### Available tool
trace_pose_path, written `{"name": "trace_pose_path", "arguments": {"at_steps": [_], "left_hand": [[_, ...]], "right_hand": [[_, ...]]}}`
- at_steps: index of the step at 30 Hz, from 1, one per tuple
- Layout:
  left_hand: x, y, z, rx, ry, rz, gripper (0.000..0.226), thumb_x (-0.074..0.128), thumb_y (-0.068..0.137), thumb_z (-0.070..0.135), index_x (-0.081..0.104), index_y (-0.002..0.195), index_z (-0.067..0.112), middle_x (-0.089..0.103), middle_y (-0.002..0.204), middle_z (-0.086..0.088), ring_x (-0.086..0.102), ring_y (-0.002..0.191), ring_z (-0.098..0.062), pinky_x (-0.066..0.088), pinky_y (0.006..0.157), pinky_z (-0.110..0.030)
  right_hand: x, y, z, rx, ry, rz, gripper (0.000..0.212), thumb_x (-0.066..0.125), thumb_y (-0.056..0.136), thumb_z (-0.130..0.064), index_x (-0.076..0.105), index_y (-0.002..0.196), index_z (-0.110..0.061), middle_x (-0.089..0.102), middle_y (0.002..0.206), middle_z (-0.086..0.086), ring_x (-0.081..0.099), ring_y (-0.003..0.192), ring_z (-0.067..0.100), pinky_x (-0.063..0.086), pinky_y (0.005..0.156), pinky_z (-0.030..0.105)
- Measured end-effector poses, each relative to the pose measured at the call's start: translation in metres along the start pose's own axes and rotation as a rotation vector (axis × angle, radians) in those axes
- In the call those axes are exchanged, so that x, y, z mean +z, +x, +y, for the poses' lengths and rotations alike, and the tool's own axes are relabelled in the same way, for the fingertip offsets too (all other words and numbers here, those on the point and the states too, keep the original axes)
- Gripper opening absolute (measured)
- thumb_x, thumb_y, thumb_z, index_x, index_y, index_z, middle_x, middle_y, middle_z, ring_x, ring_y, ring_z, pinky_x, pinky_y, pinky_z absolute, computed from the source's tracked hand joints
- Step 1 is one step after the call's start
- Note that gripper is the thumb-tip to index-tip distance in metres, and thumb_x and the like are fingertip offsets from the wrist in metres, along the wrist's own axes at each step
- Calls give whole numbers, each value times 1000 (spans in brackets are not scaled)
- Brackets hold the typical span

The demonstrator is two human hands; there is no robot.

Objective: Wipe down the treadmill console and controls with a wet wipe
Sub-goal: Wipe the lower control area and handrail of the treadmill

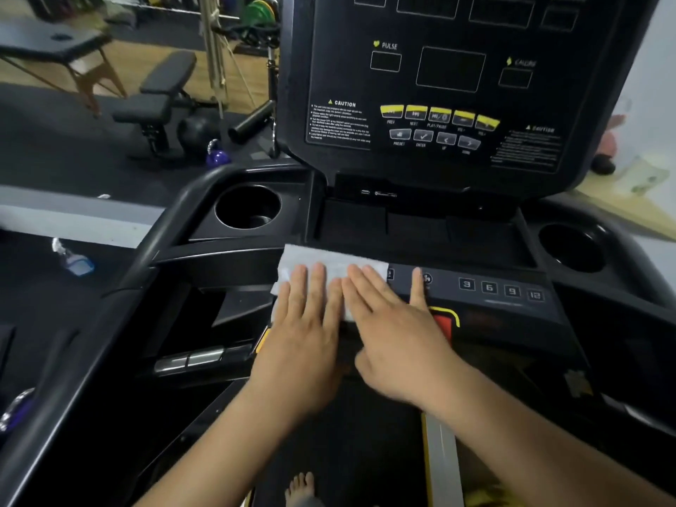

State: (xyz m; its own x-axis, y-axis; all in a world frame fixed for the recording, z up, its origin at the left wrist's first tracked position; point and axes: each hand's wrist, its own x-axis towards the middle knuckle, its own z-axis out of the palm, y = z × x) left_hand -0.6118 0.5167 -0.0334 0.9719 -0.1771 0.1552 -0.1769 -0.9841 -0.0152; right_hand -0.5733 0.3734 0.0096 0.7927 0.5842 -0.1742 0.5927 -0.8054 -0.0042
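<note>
Hands: left hand (pixel 307 323) and right hand (pixel 395 334) lie side by side, open and flat, fingers straight, pressing a wet wipe (pixel 322 258); neither grips anything.
Wipe: spread white beneath both sets of fingertips, at the left end of the lower control strip (pixel 501 305).
Right of the hands: number keys (pixel 501 290) marked 3, 6, 9 and 12, uncovered; red stop button (pixel 444 323) just beside the right hand.
Beyond the hands: upright console (pixel 450 86), displays dark, yellow keys unwiped.
Risk: flat pressure across keys could trigger a command if the machine has power, with a bare foot (pixel 300 486) on the belt below; excess moisture could seep into key seams.
</note>
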Motion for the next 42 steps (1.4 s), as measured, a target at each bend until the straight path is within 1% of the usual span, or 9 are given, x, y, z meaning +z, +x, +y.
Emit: {"name": "trace_pose_path", "arguments": {"at_steps": [2,8,12,16,19,23,29,34,42], "left_hand": [[4,9,-2,-40,4,7,106,54,89,47,-20,147,-3,-14,155,-32,-15,143,-51,-1,119,-57],[19,-44,9,61,-73,-119,109,65,69,47,16,147,-10,17,153,-38,14,141,-57,22,110,-63],[2,1,13,-78,60,-138,104,38,94,53,-31,142,-7,-33,148,-36,-29,136,-56,-6,116,-62],[9,9,19,-41,75,-184,93,29,98,48,-33,140,-7,-36,146,-36,-34,134,-54,-8,116,-60],[14,-28,24,14,2,-110,115,51,86,57,-23,145,-9,-19,153,-37,-20,141,-54,-1,116,-63],[13,4,25,0,92,-170,102,32,95,57,-36,138,-7,-42,142,-35,-37,133,-54,-15,114,-61],[16,16,30,93,67,-151,108,37,93,62,-33,141,-6,-36,148,-33,-33,138,-49,-6,117,-59],[20,-21,13,178,-45,-29,124,79,58,56,22,150,-5,16,158,-28,13,147,-44,21,114,-55],[9,-44,11,-29,-66,-14,110,85,62,31,26,146,-8,28,152,-33,25,141,-50,25,109,-56]], "right_hand": [[-3,14,-2,34,12,36,92,52,88,-29,-12,153,-18,-21,161,2,-23,146,17,-9,110,69],[14,-36,-13,-60,23,-49,97,54,84,-28,-14,152,-18,-24,160,0,-27,144,16,-14,110,65],[2,-3,9,12,-18,-23,97,54,85,-31,-16,152,-20,-23,160,-2,-23,145,13,-9,110,68],[0,-3,0,54,-21,-49,103,56,85,-35,-21,150,-16,-28,158,3,-27,144,19,-10,112,66],[10,-37,-10,12,-19,-83,103,55,85,-32,-25,148,-18,-34,155,1,-34,141,19,-16,111,63],[2,-13,8,61,-37,-60,103,56,85,-35,-22,150,-18,-29,158,0,-28,143,17,-11,111,66],[0,-19,8,103,18,-77,103,55,84,-37,-22,150,-16,-28,158,3,-28,144,19,-9,112,66],[5,-40,7,66,22,-84,95,51,87,-33,-17,152,-20,-26,159,-2,-27,144,16,-12,110,67],[0,-22,-23,-83,-6,-88,92,52,88,-32,-12,153,-16,-19,161,1,-23,146,18,-14,109,66]]}}
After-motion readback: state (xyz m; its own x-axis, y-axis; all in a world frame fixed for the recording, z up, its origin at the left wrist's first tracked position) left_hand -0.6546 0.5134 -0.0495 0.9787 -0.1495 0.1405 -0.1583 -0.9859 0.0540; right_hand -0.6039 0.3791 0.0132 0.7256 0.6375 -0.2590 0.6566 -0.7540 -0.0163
